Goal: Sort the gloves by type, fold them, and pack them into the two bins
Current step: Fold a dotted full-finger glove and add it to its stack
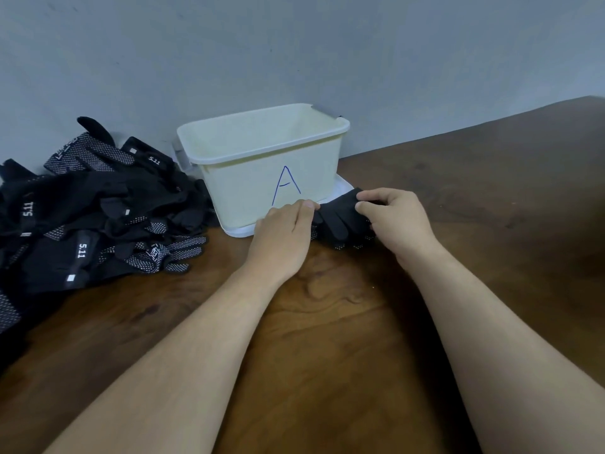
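A cream bin (262, 178) marked "A" in blue stands on a white lid by the wall; nothing shows inside it from here. Just in front of its right corner a black glove (340, 217) with white grip dots lies on the wooden table. My left hand (281, 237) holds the glove's left end, thumb and fingers curled onto it. My right hand (396, 221) pinches the glove's right part, folding the fabric upward. A heap of black gloves (88, 217), some printed "5.11", some dotted, lies left of the bin.
The white lid (340, 186) juts out under the bin toward the glove. A grey wall (294, 54) runs behind the bin. The brown wooden table (491, 198) stretches to the right and toward me.
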